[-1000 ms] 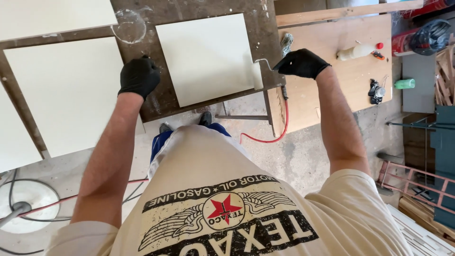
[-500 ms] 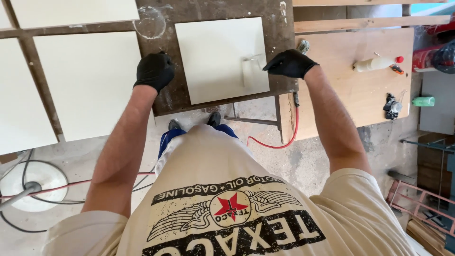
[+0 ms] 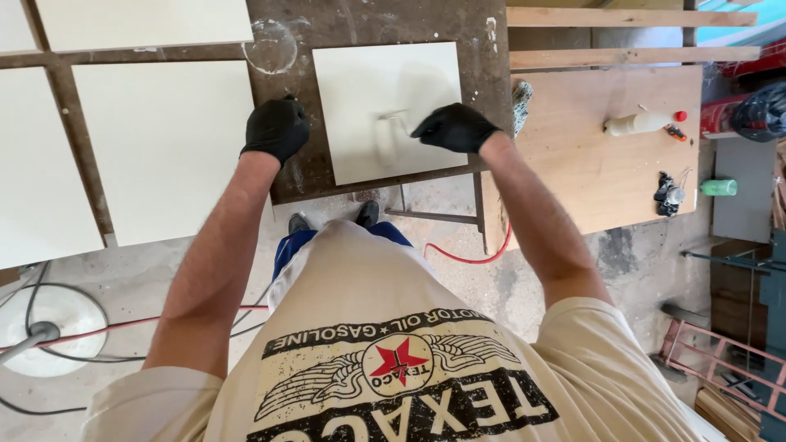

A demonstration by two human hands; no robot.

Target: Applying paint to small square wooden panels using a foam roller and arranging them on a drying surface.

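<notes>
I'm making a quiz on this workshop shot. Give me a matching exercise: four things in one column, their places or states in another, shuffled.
Things:
1. left hand
2. right hand
3. small roller
4. white squeeze bottle

Places or states:
A. lying on the plywood board
B. on the square white panel
C. gloved, resting on the dark worktop beside the panel
D. gloved, gripping the roller's handle

Pairs: 1-C, 2-D, 3-B, 4-A

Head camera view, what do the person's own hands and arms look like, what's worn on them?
Both hands wear snug black gloves ending at the wrist: the left hand and the right hand. The forearms are bare, with no watch or band visible. Short cream sleeves of a printed T-shirt cover the upper arms.
</notes>
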